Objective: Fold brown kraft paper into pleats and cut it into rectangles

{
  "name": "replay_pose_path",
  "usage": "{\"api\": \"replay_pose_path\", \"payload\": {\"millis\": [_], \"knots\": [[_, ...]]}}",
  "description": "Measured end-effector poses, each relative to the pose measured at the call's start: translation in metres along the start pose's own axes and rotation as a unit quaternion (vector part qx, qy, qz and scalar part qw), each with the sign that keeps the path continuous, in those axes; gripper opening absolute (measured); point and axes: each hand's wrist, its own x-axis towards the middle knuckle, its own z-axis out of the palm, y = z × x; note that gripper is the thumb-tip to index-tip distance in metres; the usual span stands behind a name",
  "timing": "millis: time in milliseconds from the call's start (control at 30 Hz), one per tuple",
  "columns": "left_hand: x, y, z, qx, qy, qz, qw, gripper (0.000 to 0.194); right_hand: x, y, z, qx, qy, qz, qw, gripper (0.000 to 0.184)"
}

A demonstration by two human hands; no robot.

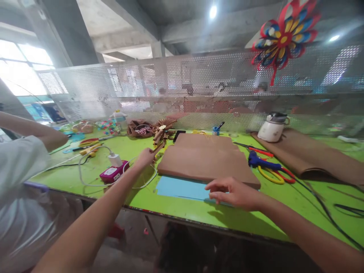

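My left hand (146,158) reaches to the far side of the table, its fingers closed on a thin brown paper piece (159,148). Right beyond it stands a brown paper craft piece (161,132) with rolled parts and yellow bits; I cannot tell whether the two are joined. My right hand (229,192) hovers over the near edge of the blue paper sheets (180,187), fingers apart and curved, holding nothing. A stack of brown paper (209,157) lies partly on the blue sheets, between my hands.
A blue glue gun (263,162) and scissors lie on the right, near a kettle (272,128) and a brown paper roll (315,157). A purple power socket (113,172) with a white cable sits left. A person's arm (31,129) is at far left.
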Motion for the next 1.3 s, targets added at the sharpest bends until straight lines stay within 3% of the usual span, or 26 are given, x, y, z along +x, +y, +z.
{"api": "replay_pose_path", "payload": {"millis": [100, 200, 433, 567, 733, 867, 1000, 1200, 1300], "knots": [[0.005, 0.003, 0.01, 0.114, 0.061, 0.004, 0.992, 0.025, -0.007, 0.005, -0.007, 0.015, 0.009, 0.012, 1.0, 0.042], [0.001, 0.0, 0.018, 0.192, 0.085, 0.016, 0.978, 0.027, -0.012, 0.01, -0.016, 0.027, 0.02, 0.005, 0.999, 0.043], [-0.008, -0.007, 0.017, 0.276, 0.078, 0.07, 0.956, 0.035, -0.016, 0.032, -0.051, -0.057, 0.175, 0.031, 0.982, 0.04], [-0.006, -0.006, 0.007, 0.308, 0.056, 0.061, 0.948, 0.048, -0.015, 0.039, -0.061, -0.136, 0.222, 0.033, 0.965, 0.034], [-0.005, -0.009, -0.005, 0.284, 0.024, 0.054, 0.957, 0.062, -0.009, 0.037, -0.049, -0.313, 0.151, -0.078, 0.934, 0.034], [-0.01, -0.01, -0.01, 0.275, 0.009, 0.051, 0.96, 0.066, -0.002, 0.038, -0.036, -0.406, 0.111, -0.065, 0.905, 0.056], [-0.022, -0.01, -0.013, 0.265, 0.01, 0.045, 0.963, 0.065, 0.003, 0.044, -0.032, -0.413, 0.105, -0.037, 0.904, 0.06], [-0.052, -0.016, -0.014, 0.262, 0.047, 0.051, 0.963, 0.065, 0.002, 0.051, -0.036, -0.375, 0.101, -0.057, 0.92, 0.059], [-0.064, -0.019, -0.022, 0.225, 0.1, 0.056, 0.967, 0.057, 0.002, 0.055, -0.034, -0.379, 0.108, -0.055, 0.917, 0.059]]}}
